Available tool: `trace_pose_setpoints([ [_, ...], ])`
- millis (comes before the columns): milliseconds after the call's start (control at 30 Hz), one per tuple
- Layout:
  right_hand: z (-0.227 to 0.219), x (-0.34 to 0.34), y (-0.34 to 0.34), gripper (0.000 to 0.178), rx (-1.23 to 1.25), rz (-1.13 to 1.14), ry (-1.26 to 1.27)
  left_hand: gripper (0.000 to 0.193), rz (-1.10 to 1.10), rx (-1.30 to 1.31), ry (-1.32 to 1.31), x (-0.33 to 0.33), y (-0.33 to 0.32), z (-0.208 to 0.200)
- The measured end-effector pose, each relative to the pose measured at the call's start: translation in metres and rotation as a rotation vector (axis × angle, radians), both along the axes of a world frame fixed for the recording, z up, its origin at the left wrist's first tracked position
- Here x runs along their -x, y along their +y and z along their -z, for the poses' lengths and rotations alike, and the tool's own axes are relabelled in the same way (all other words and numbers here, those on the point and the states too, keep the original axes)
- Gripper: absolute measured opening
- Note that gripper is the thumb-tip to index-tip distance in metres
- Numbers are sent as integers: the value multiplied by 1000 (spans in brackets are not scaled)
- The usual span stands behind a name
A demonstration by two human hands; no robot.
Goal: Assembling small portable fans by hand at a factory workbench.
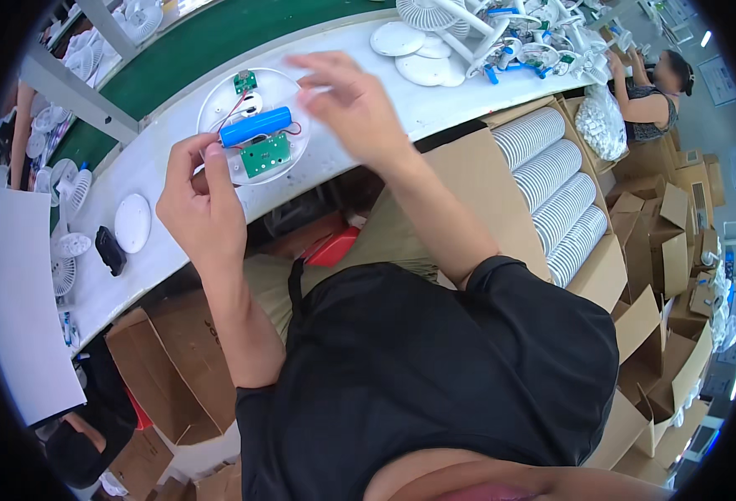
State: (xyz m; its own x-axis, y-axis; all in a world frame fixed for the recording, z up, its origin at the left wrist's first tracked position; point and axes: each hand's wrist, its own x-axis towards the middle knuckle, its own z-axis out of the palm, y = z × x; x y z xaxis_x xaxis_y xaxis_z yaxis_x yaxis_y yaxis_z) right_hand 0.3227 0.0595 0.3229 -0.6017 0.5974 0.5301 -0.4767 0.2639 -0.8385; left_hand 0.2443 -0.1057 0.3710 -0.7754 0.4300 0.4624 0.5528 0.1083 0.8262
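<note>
A white round fan base (211, 104) lies on the white table, its inside facing up. A small green circuit board (244, 81) sits at its far side, and a larger green board (266, 156) at its near side. Across the middle lies a blue cylindrical battery (256, 127) with thin red and dark wires at its ends. My left hand (204, 200) pinches the battery's left end between thumb and fingers, over the base's rim. Just right of the base, my right hand (353, 107) is raised, blurred by motion, its fingers apart with nothing seen in them.
White discs (418, 58) and a heap of fan parts (518, 50) lie at the far right. A black piece (110, 250) and a white oval cover (133, 223) lie left. An open carton (460, 179) of stacked white rings stands right; a person (652, 100) works beyond.
</note>
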Motion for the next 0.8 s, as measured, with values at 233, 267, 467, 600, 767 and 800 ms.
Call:
trace_pose_setpoints([
  [233, 79, -15, 157, 33, -974, 850, -803, 13, -45, 19, 5, 5, -4, 6],
  [267, 89, -12, 171, 32, -1213, 880, -856, 14, -47, 7, -2, 6, -4, 7],
  [467, 97, -10, 211, 32, -1409, 684, -825, 22, -28, -76, -83, 2, -4, 8],
  [600, 65, -3, 169, 28, -1368, 608, -776, 30, -20, -84, -137, 3, -8, 9],
  [767, 38, -7, 78, 32, -974, 147, -875, 36, -30, -135, -126, 5, -7, 12],
  [800, 45, -1, 86, 32, -970, 137, -871, 36, -38, -128, -125, 6, -6, 11],
])
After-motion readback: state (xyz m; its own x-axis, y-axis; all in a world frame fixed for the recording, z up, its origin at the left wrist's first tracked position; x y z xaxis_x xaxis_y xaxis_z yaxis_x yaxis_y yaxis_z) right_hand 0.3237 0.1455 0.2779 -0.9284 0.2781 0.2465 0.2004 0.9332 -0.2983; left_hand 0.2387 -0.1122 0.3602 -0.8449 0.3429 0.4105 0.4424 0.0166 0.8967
